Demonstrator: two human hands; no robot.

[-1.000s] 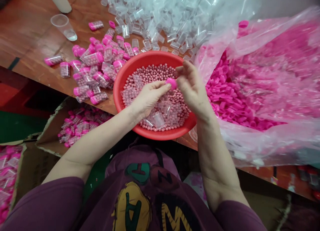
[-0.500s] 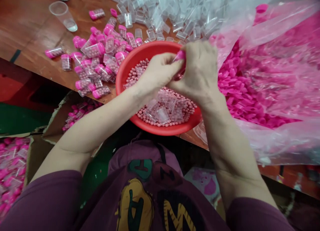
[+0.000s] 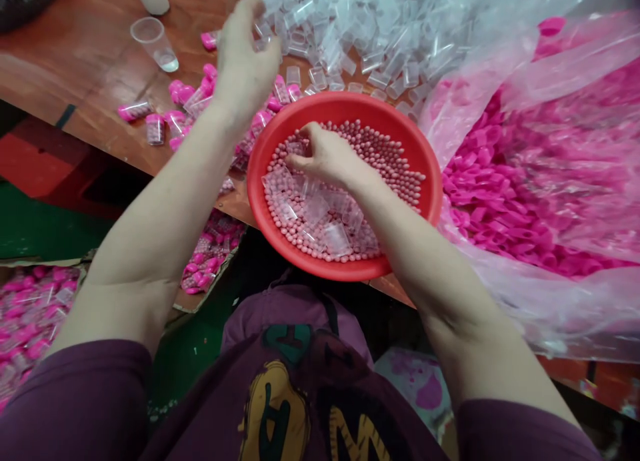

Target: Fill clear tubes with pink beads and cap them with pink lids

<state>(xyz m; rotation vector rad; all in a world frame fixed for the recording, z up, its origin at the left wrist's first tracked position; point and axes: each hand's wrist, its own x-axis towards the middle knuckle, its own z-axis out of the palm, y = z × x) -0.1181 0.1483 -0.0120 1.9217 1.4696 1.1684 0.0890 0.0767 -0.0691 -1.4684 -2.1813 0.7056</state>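
A red bowl (image 3: 425,161) full of small pink beads and several clear plastic vials sits at the table's near edge. My right hand (image 3: 327,158) is down inside it, fingers curled on the clear vials among the beads. My left hand (image 3: 245,61) is stretched out over the pile of capped pink vials (image 3: 187,101) left of the bowl, near the heap of empty clear vials (image 3: 350,28); its fingers hang loosely bent and apart, and I see nothing in them.
A big clear plastic bag of pink caps (image 3: 525,168) fills the right side. A clear plastic cup (image 3: 155,41) stands at the far left on the brown table (image 3: 75,68). Cardboard boxes of filled vials (image 3: 30,314) sit below the table.
Both hands were together over the bowl pressing a pink cap onto a vial. Now the left hand has swung out over the pile at the left and the right hand has dropped into the bowl.
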